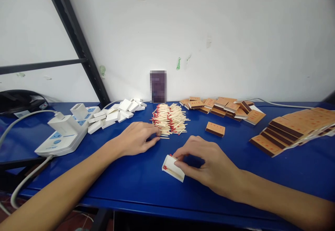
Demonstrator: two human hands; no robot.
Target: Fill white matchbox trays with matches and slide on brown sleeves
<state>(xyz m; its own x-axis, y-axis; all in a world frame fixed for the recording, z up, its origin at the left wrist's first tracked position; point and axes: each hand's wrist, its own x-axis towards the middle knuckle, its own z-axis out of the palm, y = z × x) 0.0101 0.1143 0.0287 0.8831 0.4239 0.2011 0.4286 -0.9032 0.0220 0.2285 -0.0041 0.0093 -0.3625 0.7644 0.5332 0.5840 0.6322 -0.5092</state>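
Observation:
A heap of loose wooden matches (171,117) with red heads lies in the middle of the blue table. My left hand (137,136) is at the heap's near left edge, its thumb and fingertips almost together beside the match sticks. What those fingertips hold, if anything, I cannot make out. In front of the heap sits a white matchbox tray (169,162) with a few matches (172,172) along its near side. My right hand (206,163) is closed in a pinch over the tray's far right side. A red match head (171,155) shows past its fingertips.
White empty trays (115,114) lie piled at the back left, next to a power strip (65,136) with chargers and cables. Orange matchbox sleeves (222,105) lie scattered at the back right. A single matchbox (215,129) lies nearer, and a wrapped stack (293,129) leans further right.

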